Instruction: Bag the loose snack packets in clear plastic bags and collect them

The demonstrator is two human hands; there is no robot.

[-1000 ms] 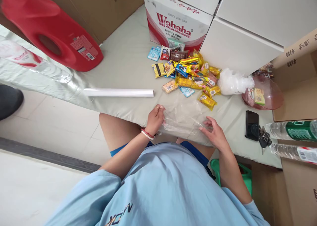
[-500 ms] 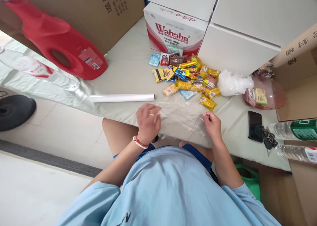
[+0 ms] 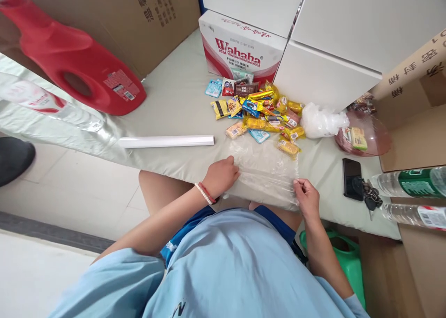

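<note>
- The clear bag point(image 3: 266, 169) now lies spread flat at the near edge of the worktop point(image 3: 174, 99); half a second ago it was bunched between the hands.
- The left hand point(image 3: 223, 176) has come down from a raised grip and presses the bag's left edge, fingers curled on the film.
- The right hand point(image 3: 304, 196) has slid out to the bag's right corner and pinches it there.
- With both edges pulled apart, the bag looks stretched smooth.
- The snacks point(image 3: 259, 111) sit just beyond the bag, untouched; the white roll point(image 3: 166, 142) lies to its left.
</note>
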